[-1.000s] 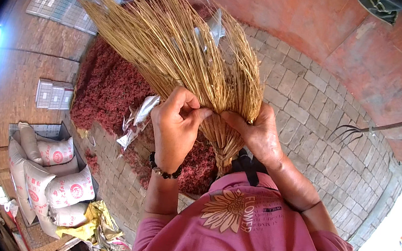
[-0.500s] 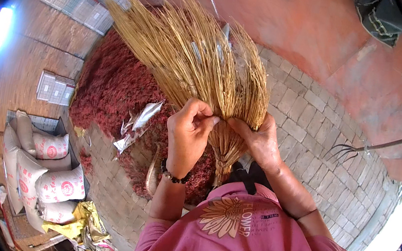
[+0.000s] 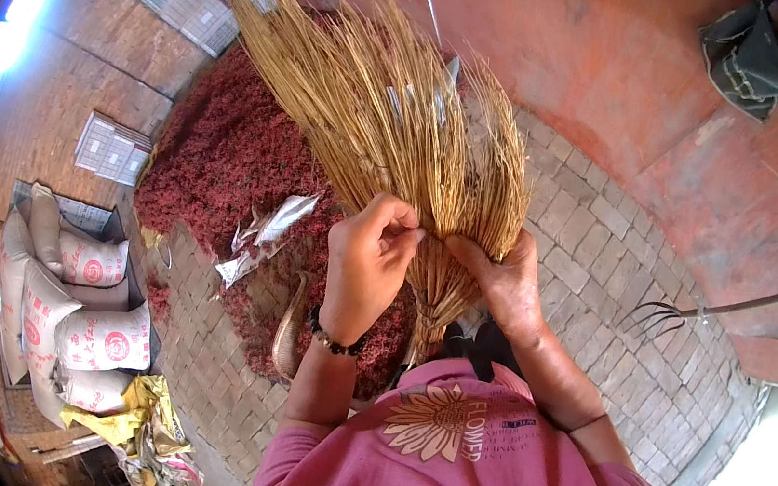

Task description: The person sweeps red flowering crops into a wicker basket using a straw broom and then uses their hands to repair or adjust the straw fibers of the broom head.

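Note:
A broom of dry golden straw (image 3: 393,127) spans the middle of the view, fanned out at the far end and narrowing to a stub near my waist. My right hand (image 3: 508,285) grips its right edge just above the gathered neck, thumb lying across the front. On the left side of the same spot, my left hand (image 3: 370,255) is closed in a pinch, its thumb and forefinger together against the straw. Whatever those fingertips hold is too small to make out. A beaded bracelet (image 3: 334,341) circles my left wrist.
Behind the broom, a heap of dark red plant stalks (image 3: 217,139) covers part of the brick floor (image 3: 592,253). A crumpled silvery wrapper (image 3: 266,233) lies on it. Full white sacks (image 3: 105,336) and yellow crumpled bags (image 3: 139,421) are at left. A dark bag (image 3: 751,64) hangs far right.
The view has shifted slightly, so the surroundings sit a little differently. Both hands stay at the broom's neck; the left fingertips have moved only slightly.

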Available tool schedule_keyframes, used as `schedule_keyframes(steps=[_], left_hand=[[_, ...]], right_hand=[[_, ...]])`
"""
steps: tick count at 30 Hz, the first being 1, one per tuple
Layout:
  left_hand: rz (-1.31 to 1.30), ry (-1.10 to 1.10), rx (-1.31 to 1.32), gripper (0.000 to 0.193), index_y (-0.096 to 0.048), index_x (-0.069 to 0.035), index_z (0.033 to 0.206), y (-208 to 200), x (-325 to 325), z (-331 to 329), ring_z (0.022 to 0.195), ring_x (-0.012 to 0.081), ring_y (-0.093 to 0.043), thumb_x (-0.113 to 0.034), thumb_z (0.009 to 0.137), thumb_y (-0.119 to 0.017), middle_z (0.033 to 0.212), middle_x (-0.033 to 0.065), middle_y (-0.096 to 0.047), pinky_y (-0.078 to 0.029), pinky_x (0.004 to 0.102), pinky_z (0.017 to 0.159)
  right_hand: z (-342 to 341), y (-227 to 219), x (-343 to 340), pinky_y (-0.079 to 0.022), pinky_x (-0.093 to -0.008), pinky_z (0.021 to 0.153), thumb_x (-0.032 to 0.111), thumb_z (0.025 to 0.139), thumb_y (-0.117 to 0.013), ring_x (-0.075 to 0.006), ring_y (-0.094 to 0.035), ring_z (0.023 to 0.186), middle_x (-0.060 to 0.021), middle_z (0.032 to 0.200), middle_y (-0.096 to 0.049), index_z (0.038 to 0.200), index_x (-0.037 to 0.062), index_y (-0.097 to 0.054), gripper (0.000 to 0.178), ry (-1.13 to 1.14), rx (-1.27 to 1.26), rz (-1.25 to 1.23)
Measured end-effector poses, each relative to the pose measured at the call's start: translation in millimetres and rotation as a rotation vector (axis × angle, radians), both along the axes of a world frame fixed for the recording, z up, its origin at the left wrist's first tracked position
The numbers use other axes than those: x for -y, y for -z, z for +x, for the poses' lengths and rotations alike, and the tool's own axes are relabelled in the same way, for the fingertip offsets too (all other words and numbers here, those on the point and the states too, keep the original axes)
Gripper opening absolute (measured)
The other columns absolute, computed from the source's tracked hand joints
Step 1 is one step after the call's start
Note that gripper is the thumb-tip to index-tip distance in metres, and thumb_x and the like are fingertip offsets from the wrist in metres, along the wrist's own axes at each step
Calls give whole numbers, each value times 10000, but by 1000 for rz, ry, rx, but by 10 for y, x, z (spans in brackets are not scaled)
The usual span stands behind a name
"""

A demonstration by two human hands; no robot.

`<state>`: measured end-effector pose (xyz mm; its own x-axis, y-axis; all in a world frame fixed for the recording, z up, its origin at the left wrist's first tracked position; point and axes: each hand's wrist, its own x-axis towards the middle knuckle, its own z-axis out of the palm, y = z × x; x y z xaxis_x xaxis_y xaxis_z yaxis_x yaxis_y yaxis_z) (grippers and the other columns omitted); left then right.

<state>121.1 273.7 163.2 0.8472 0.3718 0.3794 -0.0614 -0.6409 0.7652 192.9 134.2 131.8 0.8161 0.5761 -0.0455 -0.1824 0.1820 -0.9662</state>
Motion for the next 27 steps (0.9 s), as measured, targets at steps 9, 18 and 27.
schedule_keyframes(steps=[9,18,27], left_hand=[[-886,-165,288,543,-453,-22,1221,543,-202,-484,936,147,-566,40,729,-672,1058,77,-559,-501,277,778],[-1068,68,-109,328,-597,24,1062,895,205,-400,865,116,-599,29,740,-660,988,48,-643,-478,248,768],[-849,-120,-44,237,-615,38,995,981,328,-243,767,109,-609,16,762,-647,903,43,-660,-491,244,692]], right_hand=[[269,65,72,-490,-257,749,-12,771,-673,-95,-591,826,-20,971,-647,1032,10,-619,267,19,-59,177],[587,182,-180,-461,-291,824,48,710,-741,-163,-603,900,-57,960,-660,1077,24,-593,397,-156,-226,261],[728,279,-376,-454,-304,878,117,684,-796,-174,-562,988,-98,1090,-590,1204,-19,-438,646,-104,104,111]])
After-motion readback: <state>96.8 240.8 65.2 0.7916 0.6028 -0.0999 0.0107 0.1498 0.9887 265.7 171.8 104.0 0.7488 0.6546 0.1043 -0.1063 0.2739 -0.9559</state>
